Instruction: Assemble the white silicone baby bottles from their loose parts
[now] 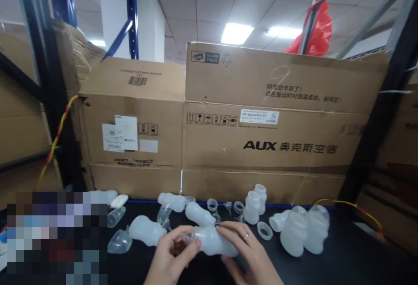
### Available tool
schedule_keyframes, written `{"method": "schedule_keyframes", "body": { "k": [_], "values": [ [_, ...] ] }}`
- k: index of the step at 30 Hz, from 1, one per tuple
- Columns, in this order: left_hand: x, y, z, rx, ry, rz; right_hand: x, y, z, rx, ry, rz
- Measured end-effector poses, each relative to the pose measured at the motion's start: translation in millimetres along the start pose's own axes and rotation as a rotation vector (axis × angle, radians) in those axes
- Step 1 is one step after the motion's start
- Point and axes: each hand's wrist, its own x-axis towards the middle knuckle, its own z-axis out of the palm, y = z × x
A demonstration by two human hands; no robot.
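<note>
With the held bottle as the centre of the dial and 12 o'clock straight ahead, a wide brown cardboard panel (267,132) printed "AUX" stands upright from 12 to 2 o'clock. A smaller brown cardboard panel (130,106) with white labels adjoins it around 11. Both stand along the far edge of the black-topped bench (294,269). A crumpled red plastic bag (320,30) hangs above the wide panel, toward 1.

The left hand (171,252) comes in from 8 o'clock, closed in a pinch on a small clear plastic piece (187,236) at the bottle's 9 o'clock end. The right hand (248,246), at 4, grips the other end, fingers over the top.

The held frosted white plastic bottle (215,239) lies sideways between both hands, just above the bench. Similar waisted bottles surround it: one lying at 9 (146,230), one lying at 11 (200,214), a pair (252,209) upright between 1 and 2, and another pair (295,235) side by side at 3.

A clear plastic cup-shaped cover (120,242) lies at 9, beyond the nearest bottle. A translucent screw ring (271,231) lies between 2 and 3. Smallest is a silver finger ring (246,236) on the right hand.
</note>
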Motion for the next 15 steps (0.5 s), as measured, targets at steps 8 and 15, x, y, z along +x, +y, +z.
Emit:
{"method": "schedule_keyframes", "body": {
  "k": [8,15],
  "values": [
    [9.0,0.6,-5.1,0.153,-0.063,-0.226,-11.4,-16.2,19.8,-0.278,0.187,-0.123],
    [2.7,25.0,-14.9,0.082,-0.126,-0.067,-10.9,-41.8,17.1,0.324,0.111,0.314]
  ]
}}
